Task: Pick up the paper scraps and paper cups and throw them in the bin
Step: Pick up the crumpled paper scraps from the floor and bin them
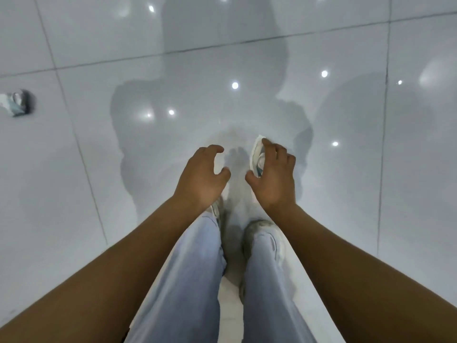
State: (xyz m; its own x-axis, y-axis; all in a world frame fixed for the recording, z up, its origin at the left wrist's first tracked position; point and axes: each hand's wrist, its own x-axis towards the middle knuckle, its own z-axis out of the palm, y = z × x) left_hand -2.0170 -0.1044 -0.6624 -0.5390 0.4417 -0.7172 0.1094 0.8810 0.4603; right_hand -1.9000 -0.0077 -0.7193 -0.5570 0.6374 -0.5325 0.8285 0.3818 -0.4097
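Note:
My right hand [273, 178] holds a crushed white paper cup [257, 154], fingers and thumb curled round it, out in front of my knees. Beside it, my left hand [204, 178] hangs with its fingers loosely curled and nothing in it. A second crumpled white and blue paper cup [16, 103] lies on the floor at the far left edge. No bin is in view.
A glossy white tiled floor [346, 120] with dark grout lines reflects ceiling lights and my shadow. My legs in light blue jeans [193, 268] and my white shoes [259, 226] stand below the hands.

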